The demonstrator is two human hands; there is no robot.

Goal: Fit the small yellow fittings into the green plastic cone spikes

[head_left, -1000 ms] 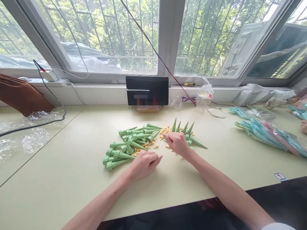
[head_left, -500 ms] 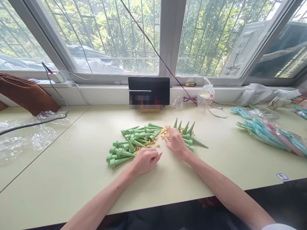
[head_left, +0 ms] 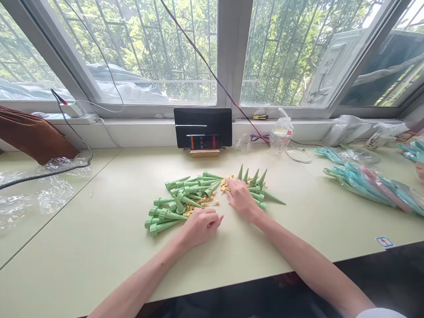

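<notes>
Green plastic watering spikes [head_left: 195, 190] with ribbed caps lie in a loose pile on the table, mostly to the left. Small yellow plastic plugs [head_left: 208, 202] are scattered among them. My left hand [head_left: 203, 225] rests on the table at the pile's near edge, fingers curled in; whatever it may hold is hidden. My right hand [head_left: 241, 196] lies over more yellow plugs [head_left: 225, 184], its fingers stretched out and touching them. Just beyond it, several green spikes [head_left: 254, 176] stand point up, and others lie beside them.
A black tablet [head_left: 202, 121] with a phone [head_left: 208, 142] before it leans on a cardboard stand [head_left: 204, 153]. Turquoise and pink plastic items [head_left: 367, 183] lie at the right. A bagged cup [head_left: 281, 134] and coiled cable [head_left: 298, 155] are behind. At left are a brown bag [head_left: 36, 134] and clear wrapping [head_left: 54, 190].
My right hand has settled lower onto the yellow plugs, its fingers now closer together. My left hand stays curled in place. The whole view has shifted slightly.
</notes>
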